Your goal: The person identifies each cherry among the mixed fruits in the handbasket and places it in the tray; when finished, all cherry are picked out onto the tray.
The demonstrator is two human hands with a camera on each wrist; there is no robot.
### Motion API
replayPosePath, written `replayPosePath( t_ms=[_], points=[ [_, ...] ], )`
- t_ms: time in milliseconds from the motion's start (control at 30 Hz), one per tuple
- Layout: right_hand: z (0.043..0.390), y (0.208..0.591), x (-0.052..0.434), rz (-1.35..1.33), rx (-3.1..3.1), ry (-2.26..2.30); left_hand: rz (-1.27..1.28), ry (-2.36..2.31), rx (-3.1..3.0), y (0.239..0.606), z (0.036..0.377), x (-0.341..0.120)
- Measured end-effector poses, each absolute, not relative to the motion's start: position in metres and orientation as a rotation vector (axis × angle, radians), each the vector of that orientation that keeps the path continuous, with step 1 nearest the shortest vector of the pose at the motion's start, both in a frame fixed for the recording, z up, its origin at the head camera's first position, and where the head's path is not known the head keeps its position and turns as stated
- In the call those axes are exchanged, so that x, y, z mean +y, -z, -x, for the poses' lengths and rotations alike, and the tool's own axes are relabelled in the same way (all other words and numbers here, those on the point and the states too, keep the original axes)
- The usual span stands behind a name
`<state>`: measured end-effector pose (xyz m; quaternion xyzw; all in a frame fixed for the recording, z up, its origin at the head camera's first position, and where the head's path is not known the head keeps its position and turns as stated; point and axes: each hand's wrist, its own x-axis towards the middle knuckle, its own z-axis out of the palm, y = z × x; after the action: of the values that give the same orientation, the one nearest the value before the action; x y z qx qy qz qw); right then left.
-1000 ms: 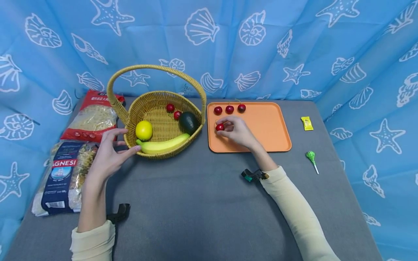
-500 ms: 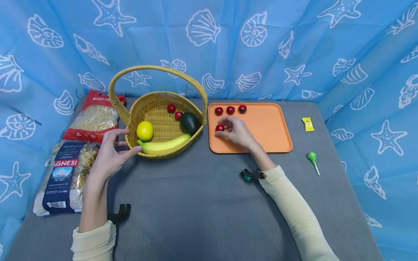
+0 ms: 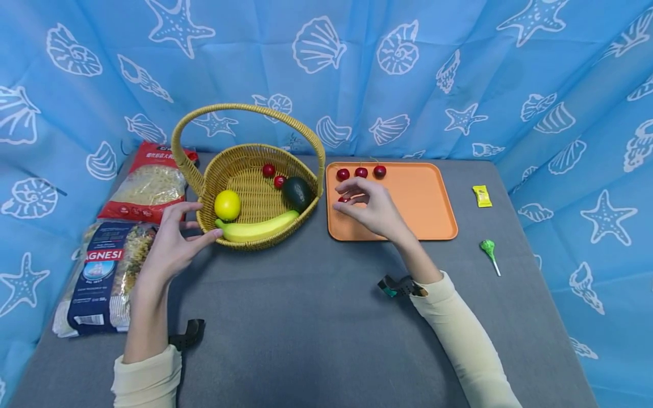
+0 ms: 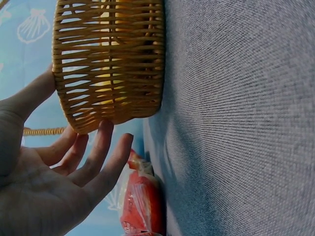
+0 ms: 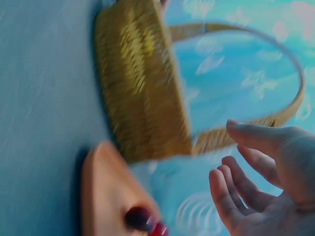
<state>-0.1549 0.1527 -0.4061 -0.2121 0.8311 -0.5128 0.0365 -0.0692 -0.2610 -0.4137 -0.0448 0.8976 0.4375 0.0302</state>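
Observation:
My right hand [image 3: 349,195] hovers over the left part of the orange tray [image 3: 418,198], fingers spread and loosely bent, holding nothing. A red cherry [image 3: 343,199] lies on the tray just under its fingers; the right wrist view shows that cherry [image 5: 140,219] apart from the hand [image 5: 251,172]. Three more cherries [image 3: 361,171] sit in a row at the tray's back edge. My left hand [image 3: 201,222] rests open against the front left wall of the wicker basket [image 3: 255,245], seen close in the left wrist view [image 4: 108,64]. The basket holds a lemon [image 3: 227,204], a banana [image 3: 255,229], an avocado [image 3: 298,192] and two cherries [image 3: 272,175].
Two pasta bags [image 3: 145,184] [image 3: 102,272] lie left of the basket. A yellow candy [image 3: 482,195] and a green lollipop [image 3: 487,249] lie right of the tray. Blue shell-print cloth walls in the grey table [image 3: 306,328] on three sides.
My right hand has let go of the cherry it pinched and has risen slightly with its fingers spread. The cherry stays on the tray. The left hand has not moved.

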Motion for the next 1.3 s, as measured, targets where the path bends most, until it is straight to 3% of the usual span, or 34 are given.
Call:
replayPosePath(
  t_ms=[333,867,1300],
  points=[
    [0.129,0.378,0.092,0.917,2.325,1.728,0.139,-1.345,2.770,0.414,0.068,-0.261],
    [0.212,0.394,-0.019,0.795,2.458,1.419,0.152,-1.342,2.751,0.412,0.070,-0.260],
    [0.228,0.396,-0.041,0.634,2.403,1.156,0.151,-1.344,2.755,0.413,0.070,-0.261]
  ],
)
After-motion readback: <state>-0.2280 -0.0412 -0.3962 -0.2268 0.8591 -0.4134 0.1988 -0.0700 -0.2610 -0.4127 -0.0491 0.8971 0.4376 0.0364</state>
